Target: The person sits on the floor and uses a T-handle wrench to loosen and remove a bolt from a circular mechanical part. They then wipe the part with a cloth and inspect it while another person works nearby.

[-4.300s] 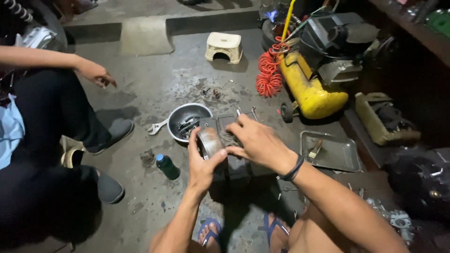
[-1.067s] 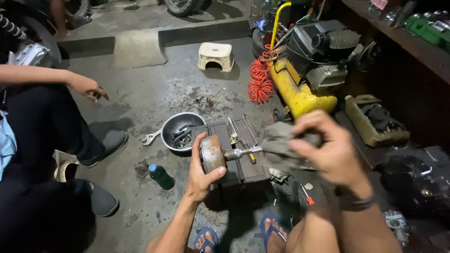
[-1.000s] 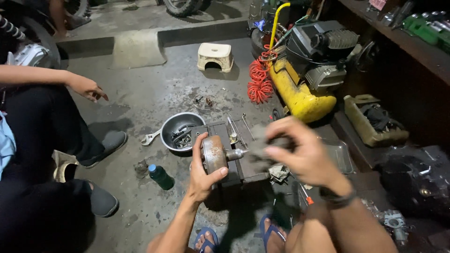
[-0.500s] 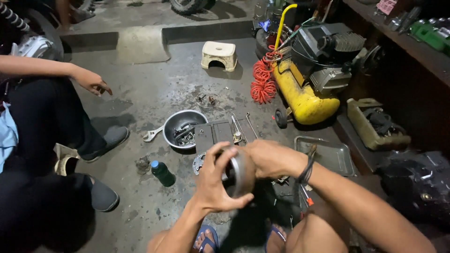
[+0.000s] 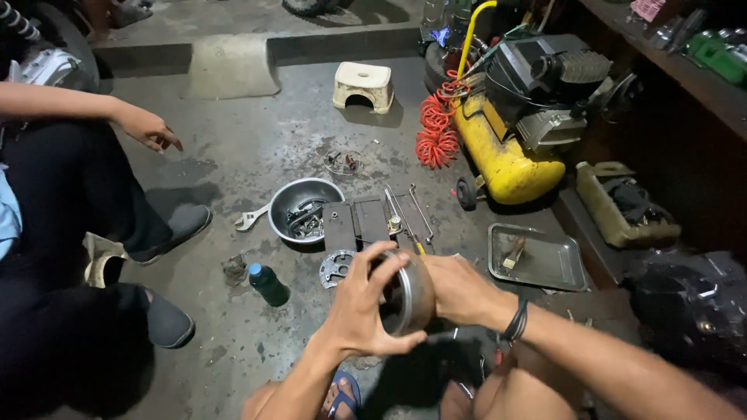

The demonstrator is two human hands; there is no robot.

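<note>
Left hand (image 5: 366,307) wraps the near rim of a round metal drum (image 5: 406,292), fingers clamped; right hand (image 5: 459,288) cups its far side, also clamped — likely two grips so it's steady at chest height, open face toward the camera. Landmark = drum. Beyond it, upper right: yellow compressor (image 5: 506,155), parked off the floor's mid area. Right of drum: flat metal tray (image 5: 545,268). Just behind, left: steel bowl (image 5: 299,206) w/ small parts, within reach. Left & lower: green bottle (image 5: 268,284).

A stained concrete floor (image 5: 233,342) bears a steel bowl (image 5: 305,210), green bottle (image 5: 268,285), metal tray (image 5: 537,257), white stool (image 5: 362,84) and yellow compressor (image 5: 506,159)
</note>
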